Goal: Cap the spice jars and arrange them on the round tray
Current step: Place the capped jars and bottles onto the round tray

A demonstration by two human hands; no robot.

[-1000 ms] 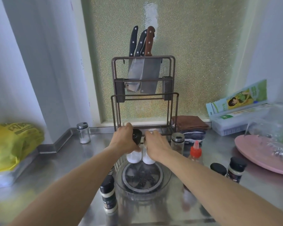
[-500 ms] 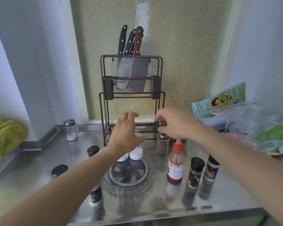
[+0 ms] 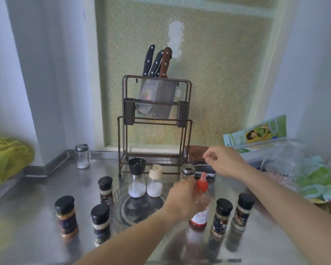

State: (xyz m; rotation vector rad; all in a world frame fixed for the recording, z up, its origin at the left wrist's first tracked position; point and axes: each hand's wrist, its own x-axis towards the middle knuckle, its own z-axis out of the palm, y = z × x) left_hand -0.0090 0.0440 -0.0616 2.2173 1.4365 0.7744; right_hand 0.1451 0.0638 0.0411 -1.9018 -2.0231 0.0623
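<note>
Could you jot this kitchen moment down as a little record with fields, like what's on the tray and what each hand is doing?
Round tray: glass, on the steel counter
On tray: two shakers of white powder, black-topped and beige-capped
Left hand: around the red-capped bottle
Right hand: raised, fingers pinched; holding anything, cannot tell
Off tray: five black-capped jars, three left, two right
Behind: knife rack

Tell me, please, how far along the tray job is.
Two white-filled shakers stand on the tray. The left hand grips the red-capped bottle; the right hand hovers over a steel-lidded jar. Five black-capped jars and a far glass shaker remain on the counter.
</note>
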